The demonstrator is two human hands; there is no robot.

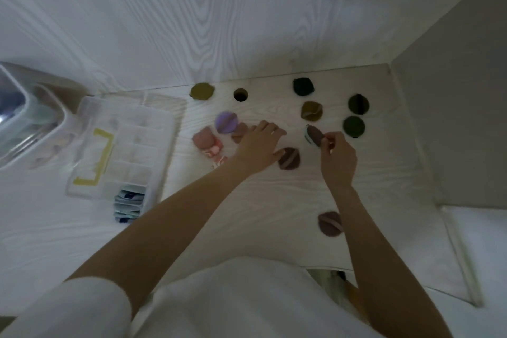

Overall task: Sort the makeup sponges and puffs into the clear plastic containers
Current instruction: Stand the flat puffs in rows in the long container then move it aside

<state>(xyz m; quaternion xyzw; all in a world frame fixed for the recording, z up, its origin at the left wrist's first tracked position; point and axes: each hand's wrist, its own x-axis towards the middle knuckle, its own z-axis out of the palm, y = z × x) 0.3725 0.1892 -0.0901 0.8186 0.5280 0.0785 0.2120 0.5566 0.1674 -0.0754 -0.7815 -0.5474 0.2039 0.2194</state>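
Several round makeup puffs lie scattered on the white desk (274, 200). My right hand (338, 158) pinches a brown puff (315, 135) lifted on edge, with a pale one stacked behind it. My left hand (258, 145) reaches flat over the desk, fingers spread, between a brown puff (238, 132) and another brown puff (288, 158). A purple puff (226, 122) and a pink sponge (203, 139) sit just left of it. Green puffs (354, 126) and an olive puff (311, 110) lie at the back right. The clear compartment box (129, 143) stands open at the left.
A clear plastic tub (30, 118) stands at the far left beside the box. A round cable hole (241, 94) is near the back wall, with a yellow-green puff (201, 91) beside it. One brown puff (329, 223) lies close to me. Walls close the back and right.
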